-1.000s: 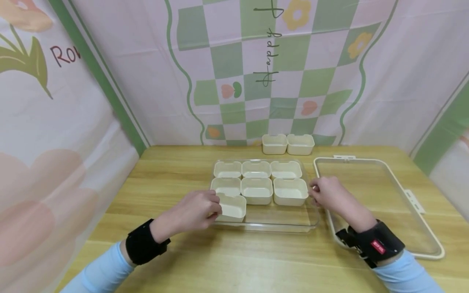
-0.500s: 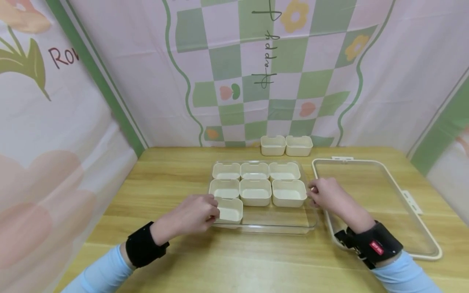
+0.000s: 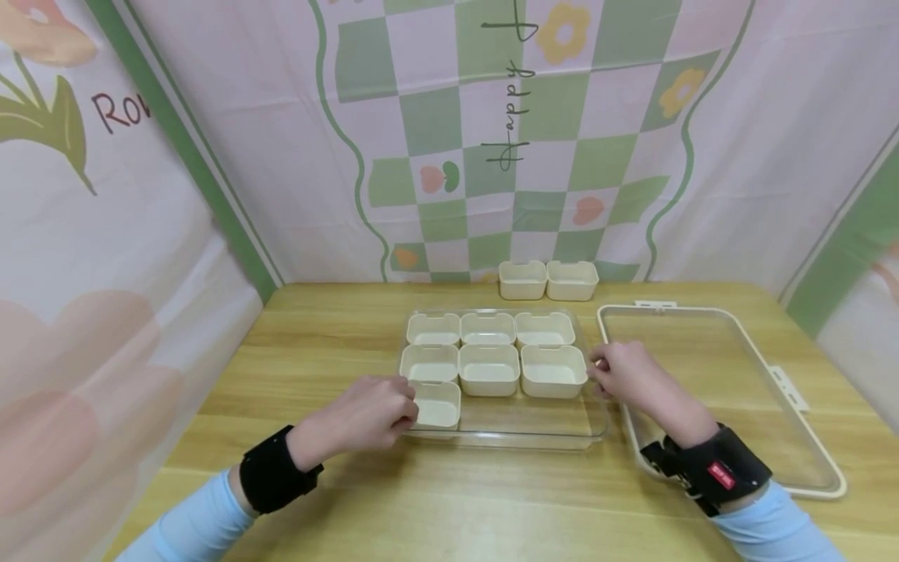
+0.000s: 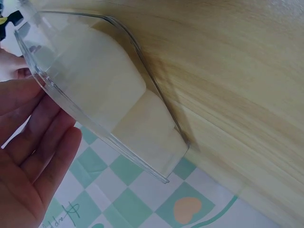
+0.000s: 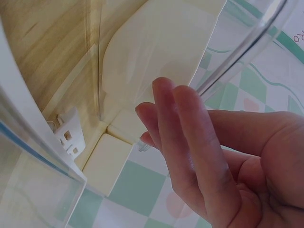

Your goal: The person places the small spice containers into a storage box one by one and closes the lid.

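Note:
A clear plastic tray (image 3: 520, 439) holds several cream-coloured small open boxes: two rows of three, plus one front-left box (image 3: 438, 406). My left hand (image 3: 372, 410) pinches that front-left box at its left side; the left wrist view shows its fingers (image 4: 61, 142) curled in at the clear rim, the thumb out of sight. At the tray's right wall, my right hand (image 3: 628, 378) grips the rim beside the right middle box (image 3: 553, 372). In the right wrist view its fingers (image 5: 194, 128) lie outside the clear wall, and the rim runs behind them.
Two more cream boxes (image 3: 548, 281) stand side by side at the table's back edge, against the patterned cloth (image 3: 485, 156). A clear lid (image 3: 723, 390) with a cream frame and clips lies on the wooden table (image 3: 302, 343), right of the tray.
The front-left box has gone from tilted and raised to level and lower in the tray, shifting slightly left with my left hand. My right hand stays at the tray's right wall.

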Demonstrator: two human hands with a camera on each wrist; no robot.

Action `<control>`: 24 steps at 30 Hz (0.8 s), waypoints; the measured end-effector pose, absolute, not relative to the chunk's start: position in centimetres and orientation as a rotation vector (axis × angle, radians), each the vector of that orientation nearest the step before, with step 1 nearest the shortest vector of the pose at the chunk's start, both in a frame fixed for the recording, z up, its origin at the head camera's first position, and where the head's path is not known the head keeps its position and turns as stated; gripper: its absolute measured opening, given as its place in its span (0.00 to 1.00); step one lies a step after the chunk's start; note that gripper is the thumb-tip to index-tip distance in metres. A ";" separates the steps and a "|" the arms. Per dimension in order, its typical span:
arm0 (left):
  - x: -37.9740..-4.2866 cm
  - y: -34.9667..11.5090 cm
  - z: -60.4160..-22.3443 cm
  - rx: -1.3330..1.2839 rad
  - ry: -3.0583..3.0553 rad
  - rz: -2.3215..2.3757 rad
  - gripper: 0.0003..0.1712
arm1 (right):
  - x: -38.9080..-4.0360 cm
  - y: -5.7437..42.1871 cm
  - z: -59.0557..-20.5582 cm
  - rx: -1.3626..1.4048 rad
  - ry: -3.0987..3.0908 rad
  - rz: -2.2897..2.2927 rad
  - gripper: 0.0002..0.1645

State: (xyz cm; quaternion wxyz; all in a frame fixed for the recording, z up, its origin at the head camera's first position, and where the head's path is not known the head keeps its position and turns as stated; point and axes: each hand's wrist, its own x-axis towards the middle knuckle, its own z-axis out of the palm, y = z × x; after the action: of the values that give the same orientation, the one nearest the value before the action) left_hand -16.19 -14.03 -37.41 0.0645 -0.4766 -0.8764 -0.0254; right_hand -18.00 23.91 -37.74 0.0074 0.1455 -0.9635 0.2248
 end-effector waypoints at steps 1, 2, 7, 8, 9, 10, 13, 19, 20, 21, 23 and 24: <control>-16.2 -14.0 -37.4 -1.439 -2.654 -0.073 0.16 | -18.0 23.9 -37.8 0.456 -3.012 0.706 0.06; -16.2 -14.0 -37.4 -1.441 -2.660 -0.069 0.16 | -18.0 23.9 -37.8 0.457 -3.011 0.707 0.06; -16.2 -14.1 -37.4 -1.451 -2.679 -0.047 0.16 | -18.0 23.9 -37.8 0.460 -3.008 0.702 0.06; -16.2 -14.1 -37.4 -1.456 -2.678 -0.049 0.15 | -18.0 23.9 -37.8 0.459 -3.009 0.705 0.06; -16.2 -14.1 -37.5 -1.461 -2.675 -0.049 0.15 | -18.0 23.9 -37.8 0.458 -3.011 0.708 0.05; -16.2 -14.1 -37.5 -1.467 -2.670 -0.049 0.15 | -18.0 23.9 -37.8 0.458 -3.011 0.709 0.05; -16.3 -14.1 -37.5 -1.484 -2.655 -0.052 0.15 | -18.0 23.9 -37.8 0.457 -3.014 0.712 0.05; -16.3 -14.1 -37.5 -1.490 -2.681 -0.062 0.14 | -18.0 23.9 -37.8 0.467 -3.009 0.690 0.06; -16.3 -14.1 -37.5 -1.488 -2.686 -0.068 0.14 | -18.0 23.9 -37.8 0.468 -3.008 0.689 0.06; -16.3 -14.1 -37.5 -1.487 -2.689 -0.074 0.14 | -18.0 23.9 -37.8 0.467 -3.008 0.691 0.06; -16.3 -14.1 -37.5 -1.484 -2.691 -0.081 0.14 | -18.0 23.9 -37.7 0.465 -3.010 0.699 0.06; -16.3 -14.1 -37.5 -1.484 -2.692 -0.085 0.14 | -18.0 23.9 -37.7 0.463 -3.011 0.704 0.06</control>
State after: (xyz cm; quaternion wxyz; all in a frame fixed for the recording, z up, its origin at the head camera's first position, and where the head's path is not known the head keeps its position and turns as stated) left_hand -16.33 -14.12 -37.52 0.0333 -0.4822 -0.8750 -0.0277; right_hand -17.98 23.89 -37.73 0.0074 0.1480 -0.9630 0.2252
